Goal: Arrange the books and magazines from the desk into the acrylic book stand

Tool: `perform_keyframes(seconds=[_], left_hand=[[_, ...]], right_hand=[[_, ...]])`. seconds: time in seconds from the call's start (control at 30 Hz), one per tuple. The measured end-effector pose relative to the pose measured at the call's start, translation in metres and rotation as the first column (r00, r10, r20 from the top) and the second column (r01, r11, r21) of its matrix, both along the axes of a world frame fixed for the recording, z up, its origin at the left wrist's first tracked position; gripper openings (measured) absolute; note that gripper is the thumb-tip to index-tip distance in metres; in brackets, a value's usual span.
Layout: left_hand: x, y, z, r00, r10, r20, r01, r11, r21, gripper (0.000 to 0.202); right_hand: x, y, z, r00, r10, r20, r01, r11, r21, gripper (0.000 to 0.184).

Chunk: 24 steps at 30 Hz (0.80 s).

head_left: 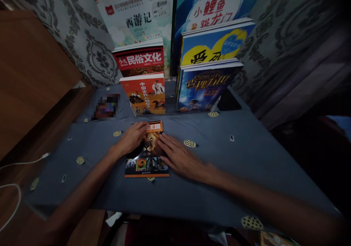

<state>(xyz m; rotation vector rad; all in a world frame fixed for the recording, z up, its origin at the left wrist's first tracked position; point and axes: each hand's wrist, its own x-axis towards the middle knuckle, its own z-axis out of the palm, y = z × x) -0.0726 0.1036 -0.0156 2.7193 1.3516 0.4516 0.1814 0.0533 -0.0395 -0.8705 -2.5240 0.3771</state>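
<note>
A book with a lion on its cover (150, 147) lies face up on the blue-grey tablecloth, with small animal pictures along its lower edge. My left hand (134, 138) rests on its upper left part, fingers stretched over the cover and hiding part of the title. On its right side, my right hand (182, 157) lies flat, fingertips touching the lion picture. Neither hand grasps the book. Just behind it stand a red-orange book with horse and rider figures (145, 96) and a dark blue book with gold lettering (203, 89).
Behind these, a red book (142, 60), a yellow and blue book (216, 45) and taller books (137, 15) stand in rows. A dark flat object (230, 101) lies at the right. Further left are a blurred-out item (106, 107) and a white cable (27, 162).
</note>
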Motion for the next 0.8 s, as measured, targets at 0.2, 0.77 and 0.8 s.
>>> perform_keyframes(seconds=[0.2, 0.77, 0.8], left_hand=[[0.027, 0.014, -0.001, 0.997, -0.079, -0.024, 0.08, 0.997, 0.021, 0.036], [0.038, 0.022, -0.001, 0.99, -0.108, -0.087, 0.11, 0.994, 0.016, 0.045], [0.037, 0.023, -0.001, 0.99, -0.112, -0.088, 0.114, 0.993, 0.019, 0.045]], right_hand=[[0.0, 0.001, 0.0, 1.0, 0.015, 0.003, -0.015, 1.0, -0.017, 0.053], [0.005, 0.003, 0.005, 1.0, 0.008, 0.007, -0.008, 1.0, -0.023, 0.055], [0.006, 0.004, 0.005, 1.0, 0.015, 0.003, -0.015, 1.0, -0.027, 0.054]])
